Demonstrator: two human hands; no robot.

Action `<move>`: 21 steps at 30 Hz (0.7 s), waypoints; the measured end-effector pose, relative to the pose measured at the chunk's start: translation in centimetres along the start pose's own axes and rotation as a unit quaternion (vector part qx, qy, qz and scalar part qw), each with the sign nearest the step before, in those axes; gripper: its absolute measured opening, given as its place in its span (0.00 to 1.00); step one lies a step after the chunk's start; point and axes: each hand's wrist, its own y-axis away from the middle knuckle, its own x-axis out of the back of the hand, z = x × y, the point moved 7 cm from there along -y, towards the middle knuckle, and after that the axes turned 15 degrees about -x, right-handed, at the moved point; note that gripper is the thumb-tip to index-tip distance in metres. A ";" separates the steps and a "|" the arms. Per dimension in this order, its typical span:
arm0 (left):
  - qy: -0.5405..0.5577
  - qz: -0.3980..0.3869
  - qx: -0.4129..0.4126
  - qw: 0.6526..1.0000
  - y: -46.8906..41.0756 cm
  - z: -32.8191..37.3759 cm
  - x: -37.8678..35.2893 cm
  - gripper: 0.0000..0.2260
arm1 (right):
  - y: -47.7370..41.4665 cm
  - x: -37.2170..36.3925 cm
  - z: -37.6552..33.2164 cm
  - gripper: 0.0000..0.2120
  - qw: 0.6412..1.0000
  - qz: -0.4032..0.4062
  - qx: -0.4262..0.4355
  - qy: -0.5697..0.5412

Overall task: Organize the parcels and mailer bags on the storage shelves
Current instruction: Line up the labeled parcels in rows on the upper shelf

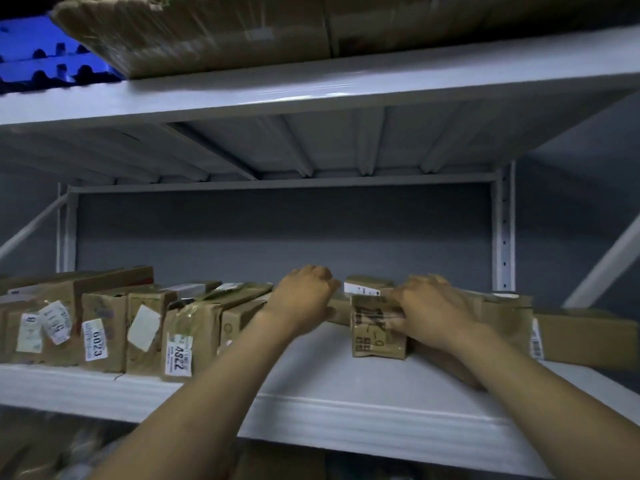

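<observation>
Parcels (104, 337) line the shelf (311, 375); right hand (433, 310) grips a small box (374, 341).

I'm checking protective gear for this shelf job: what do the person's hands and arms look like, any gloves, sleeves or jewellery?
The left hand and right hand wear no gloves, and no sleeve covers the left forearm or right forearm down to the frame's edge. No watch or bracelet shows at either wrist. Whether there are rings is too blurred to tell.
</observation>
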 end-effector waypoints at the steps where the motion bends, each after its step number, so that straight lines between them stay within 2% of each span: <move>1: 0.018 -0.011 0.007 1.000 -1.0 0.2 -1.0 0.23 | -0.1 -0.2 0.9 0.21 1.000 0.009 -0.007 0.018; 3: 0.106 -0.038 0.032 0.993 -2.6 0.2 -3.2 0.21 | -0.2 -0.5 2.4 0.20 0.999 0.010 -0.021 0.037; 6: 0.265 -0.042 0.048 0.962 -4.3 0.1 -6.4 0.19 | 0.0 -1.3 3.9 0.21 0.999 0.006 -0.028 0.041; 9: 0.353 -0.018 0.027 0.935 -5.2 1.0 -7.9 0.16 | -0.2 -2.1 4.5 0.23 0.999 0.014 -0.019 0.037; 11: 0.395 -0.017 0.022 0.918 -5.9 1.6 -8.3 0.18 | -0.4 -2.3 4.6 0.22 0.999 0.020 -0.012 0.046; 15: 0.428 -0.040 0.017 0.903 -7.1 2.4 -9.1 0.35 | -0.4 -2.4 4.3 0.21 0.999 0.038 -0.001 0.038; 18: 0.361 -0.088 -0.013 0.928 -7.6 3.2 -9.6 0.36 | -0.5 -2.3 4.0 0.20 0.999 0.041 0.008 0.022; 21: 0.369 -0.090 -0.012 0.925 -7.5 3.0 -9.9 0.33 | -0.2 -1.8 4.0 0.18 0.999 0.045 0.008 0.003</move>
